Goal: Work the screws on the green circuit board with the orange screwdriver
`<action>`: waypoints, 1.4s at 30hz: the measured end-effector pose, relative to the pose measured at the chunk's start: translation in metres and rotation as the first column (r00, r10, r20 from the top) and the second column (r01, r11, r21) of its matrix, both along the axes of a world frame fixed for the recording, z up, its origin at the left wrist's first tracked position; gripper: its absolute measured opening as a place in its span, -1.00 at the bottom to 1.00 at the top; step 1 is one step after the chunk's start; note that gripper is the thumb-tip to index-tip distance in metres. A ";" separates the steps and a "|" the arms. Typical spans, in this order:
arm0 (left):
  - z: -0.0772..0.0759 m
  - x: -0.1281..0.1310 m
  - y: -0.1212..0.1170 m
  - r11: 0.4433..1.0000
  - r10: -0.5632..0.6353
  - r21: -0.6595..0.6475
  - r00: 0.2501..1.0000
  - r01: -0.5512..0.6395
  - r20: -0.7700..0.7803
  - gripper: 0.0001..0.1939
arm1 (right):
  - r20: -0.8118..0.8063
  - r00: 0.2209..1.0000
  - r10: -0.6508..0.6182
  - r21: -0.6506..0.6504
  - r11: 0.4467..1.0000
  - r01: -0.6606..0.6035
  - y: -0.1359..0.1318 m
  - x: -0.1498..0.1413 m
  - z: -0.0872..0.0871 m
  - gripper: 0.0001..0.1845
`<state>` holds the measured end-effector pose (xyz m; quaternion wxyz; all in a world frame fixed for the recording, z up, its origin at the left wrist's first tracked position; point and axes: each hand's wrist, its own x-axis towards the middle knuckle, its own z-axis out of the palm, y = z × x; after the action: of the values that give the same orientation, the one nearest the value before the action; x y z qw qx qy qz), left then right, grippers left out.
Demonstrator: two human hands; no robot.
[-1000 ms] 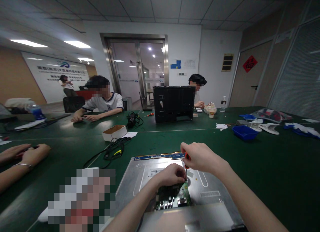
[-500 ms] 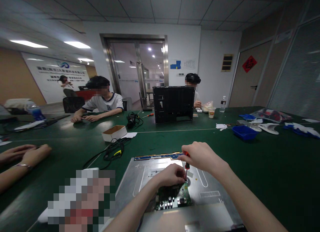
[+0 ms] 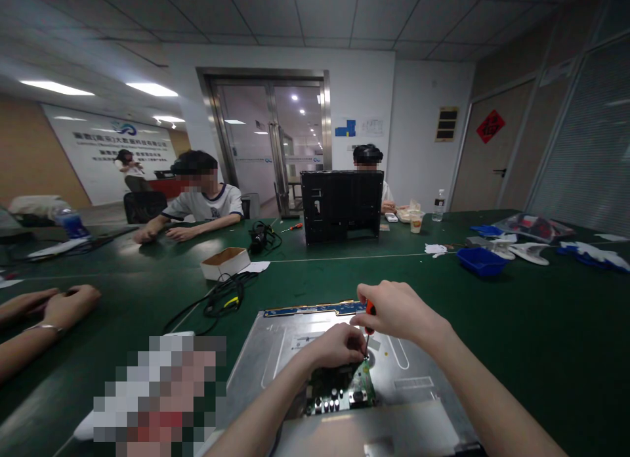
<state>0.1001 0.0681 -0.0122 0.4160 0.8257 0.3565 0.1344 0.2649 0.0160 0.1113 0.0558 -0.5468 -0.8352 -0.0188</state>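
- Orange-and-black screwdriver (image 3: 369, 308) gripped in my right hand (image 3: 398, 307), shaft near upright, tip down.
- Key relation: tip at the far right corner of the green circuit board (image 3: 363, 379). Board lies nearside of both hands; can't tell if the tip is seated in a screw.
- Left hand (image 3: 335, 344) curled, fingertips just left of the tip, so both hands are close to that corner. Can't tell if it pinches anything. Left forearm hides part of the board; can't call its long axis.
- Board is on a flat metal panel (image 3: 428, 362): blue strip (image 3: 310, 308) along its far edge, metal cover (image 3: 413, 417) on the near side.
- Green table (image 3: 522, 339) underneath. Left: neighbour's hands (image 3: 73, 306), black cable (image 3: 222, 304), open box (image 3: 221, 268). Farther right: blue tray (image 3: 481, 263).
- Far side: black frame (image 3: 342, 207) upright, one co-worker (image 3: 368, 156) partly behind it, another (image 3: 209, 197) seated left.
- Room: glass doors (image 3: 270, 145) far, red sign (image 3: 491, 127) on the right-hand door.
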 end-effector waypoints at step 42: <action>0.003 0.001 -0.004 1.000 0.014 -0.014 1.000 -0.014 0.001 -0.89 | -0.039 0.999 0.028 -0.037 0.999 -0.029 -0.001 0.003 0.002 -0.66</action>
<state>0.1009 0.0641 -0.0090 0.4210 0.8203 0.3628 0.1354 0.2675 0.0148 0.1137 0.0618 -0.5361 -0.8418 0.0080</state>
